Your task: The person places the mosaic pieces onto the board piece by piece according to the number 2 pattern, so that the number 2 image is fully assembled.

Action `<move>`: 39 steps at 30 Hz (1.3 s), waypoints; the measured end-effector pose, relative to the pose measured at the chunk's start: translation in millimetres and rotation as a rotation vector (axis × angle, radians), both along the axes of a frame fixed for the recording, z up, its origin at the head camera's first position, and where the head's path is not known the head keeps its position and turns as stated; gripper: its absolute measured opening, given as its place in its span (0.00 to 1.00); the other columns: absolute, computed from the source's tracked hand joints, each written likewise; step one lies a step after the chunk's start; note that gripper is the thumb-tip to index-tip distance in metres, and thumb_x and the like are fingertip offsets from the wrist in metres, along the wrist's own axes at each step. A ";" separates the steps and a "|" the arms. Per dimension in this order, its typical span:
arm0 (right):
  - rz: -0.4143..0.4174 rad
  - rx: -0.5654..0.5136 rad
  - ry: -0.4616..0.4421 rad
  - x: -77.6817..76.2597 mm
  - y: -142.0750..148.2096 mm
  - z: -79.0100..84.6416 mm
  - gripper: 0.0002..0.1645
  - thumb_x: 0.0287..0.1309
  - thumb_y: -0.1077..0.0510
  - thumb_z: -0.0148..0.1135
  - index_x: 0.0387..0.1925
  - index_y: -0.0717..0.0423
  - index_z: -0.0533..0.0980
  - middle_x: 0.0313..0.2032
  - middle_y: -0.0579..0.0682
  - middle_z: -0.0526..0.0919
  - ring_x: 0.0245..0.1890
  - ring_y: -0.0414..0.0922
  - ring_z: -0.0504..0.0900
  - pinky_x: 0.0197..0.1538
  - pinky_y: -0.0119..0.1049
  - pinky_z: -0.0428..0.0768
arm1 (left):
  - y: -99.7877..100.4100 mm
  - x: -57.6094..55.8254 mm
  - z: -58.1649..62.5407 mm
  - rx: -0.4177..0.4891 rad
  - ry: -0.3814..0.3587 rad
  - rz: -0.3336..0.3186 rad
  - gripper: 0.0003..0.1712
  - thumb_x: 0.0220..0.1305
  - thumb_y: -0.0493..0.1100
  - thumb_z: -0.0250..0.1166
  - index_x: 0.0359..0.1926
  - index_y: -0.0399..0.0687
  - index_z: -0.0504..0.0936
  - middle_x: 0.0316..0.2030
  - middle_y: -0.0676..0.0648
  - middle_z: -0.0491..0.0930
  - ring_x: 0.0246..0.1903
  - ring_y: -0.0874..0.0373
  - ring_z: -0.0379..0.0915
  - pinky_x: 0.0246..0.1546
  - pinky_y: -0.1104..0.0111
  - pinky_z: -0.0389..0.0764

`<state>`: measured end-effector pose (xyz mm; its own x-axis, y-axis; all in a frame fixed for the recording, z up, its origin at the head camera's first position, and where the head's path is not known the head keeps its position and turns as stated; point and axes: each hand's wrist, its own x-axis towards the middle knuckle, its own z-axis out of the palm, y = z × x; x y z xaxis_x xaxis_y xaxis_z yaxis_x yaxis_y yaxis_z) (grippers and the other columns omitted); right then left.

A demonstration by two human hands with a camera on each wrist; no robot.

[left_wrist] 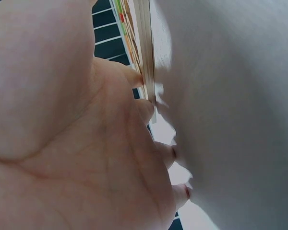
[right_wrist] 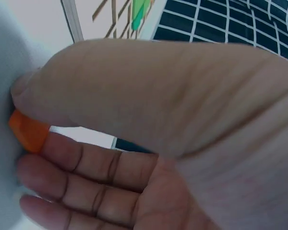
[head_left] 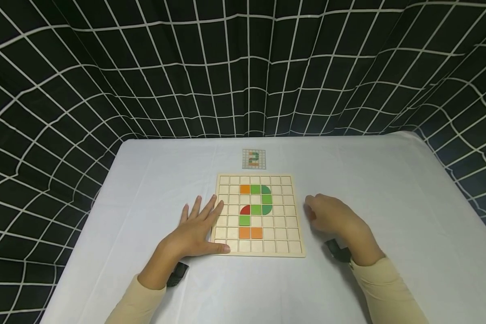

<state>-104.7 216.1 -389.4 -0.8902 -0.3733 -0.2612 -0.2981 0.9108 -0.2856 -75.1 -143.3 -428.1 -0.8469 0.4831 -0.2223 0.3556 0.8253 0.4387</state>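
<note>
A square wooden grid board (head_left: 283, 234) lies on the white table. Orange, green and red tiles in its cells form a shape like a 2, with two orange squares (head_left: 251, 232) in the bottom row. My left hand (head_left: 194, 234) rests spread at the board's left edge, thumb on the lower border and fingers around the left side. To the right of the board, my right hand (head_left: 332, 213) is low over the table. In the right wrist view its thumb and fingertips pinch an orange tile (right_wrist: 29, 132), which the head view does not show.
A small pattern card (head_left: 254, 159) showing a 2 on a grid lies behind the board. White cloth (head_left: 368, 171) covers the table. Black netting-patterned curtain (head_left: 243, 67) surrounds the back and sides. Dark wrist devices (head_left: 338, 250) sit under the wrists.
</note>
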 end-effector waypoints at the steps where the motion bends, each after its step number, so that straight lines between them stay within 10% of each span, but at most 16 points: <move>1: 0.000 -0.003 -0.008 0.0 -0.4 -0.3 0.14 0.48 0.72 0.68 0.27 0.55 0.72 0.23 0.47 0.71 0.24 0.45 0.67 0.29 0.39 0.69 | 0.1 0.1 -0.2 0.000 -0.001 0.000 0.67 0.50 0.75 0.69 0.80 0.48 0.48 0.79 0.43 0.37 0.75 0.33 0.22 0.66 0.33 0.30; 39: 0.195 -0.129 -0.090 10.4 -21.7 2.8 0.17 0.41 0.71 0.70 0.26 0.51 0.72 0.23 0.44 0.69 0.26 0.41 0.68 0.29 0.35 0.68 | 0.6 0.0 -1.0 -0.015 -0.004 0.005 0.69 0.49 0.75 0.69 0.80 0.49 0.46 0.79 0.45 0.34 0.75 0.34 0.21 0.67 0.34 0.28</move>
